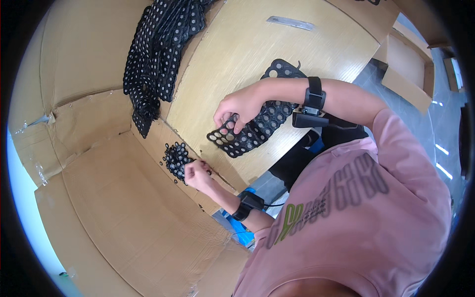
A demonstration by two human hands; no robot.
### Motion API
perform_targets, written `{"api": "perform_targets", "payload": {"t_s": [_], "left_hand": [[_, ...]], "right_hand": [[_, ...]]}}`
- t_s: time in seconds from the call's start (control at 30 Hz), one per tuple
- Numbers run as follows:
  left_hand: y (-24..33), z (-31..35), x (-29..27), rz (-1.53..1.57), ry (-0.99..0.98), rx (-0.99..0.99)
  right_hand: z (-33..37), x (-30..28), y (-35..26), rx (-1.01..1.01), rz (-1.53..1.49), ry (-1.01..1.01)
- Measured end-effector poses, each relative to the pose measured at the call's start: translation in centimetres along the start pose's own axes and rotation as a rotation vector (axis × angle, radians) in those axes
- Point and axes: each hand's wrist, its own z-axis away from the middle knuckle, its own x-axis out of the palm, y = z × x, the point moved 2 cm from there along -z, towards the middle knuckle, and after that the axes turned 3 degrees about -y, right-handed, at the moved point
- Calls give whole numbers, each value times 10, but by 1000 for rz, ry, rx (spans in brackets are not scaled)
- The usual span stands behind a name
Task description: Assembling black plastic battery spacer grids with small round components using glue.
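Observation:
A black perforated sheet (269,119) with rows of round discs lies on the wooden table, its near-left end showing open holes. My right hand (240,106) bends over that end, thumb and fingers closed on the sheet; part of the sheet is hidden under my forearm. To the left, my left hand (199,175) is at the table's edge, fingers curled together beside a pile of small black rings and discs (175,159). A dark bit shows by its fingertips, too small to name.
Black sheets with pale dots (161,54) hang in a heap over the table's far-left edge. Large cardboard panels (133,208) stand along the left. A clear flat strip (290,23) lies on the far table (237,49). An open cardboard box (408,64) is at far right.

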Motion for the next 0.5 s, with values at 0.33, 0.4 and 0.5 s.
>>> {"api": "perform_targets", "payload": {"t_s": [0.33,0.4,0.5], "left_hand": [[-6,-4,-6,-724,202,402],[4,6,8,-639,145,392],[22,30,33,-448,-98,356]], "right_hand": [[0,-5,-1,34,-13,-61],[-1,-5,2,72,13,-11],[-2,-5,3,77,1,26]]}}
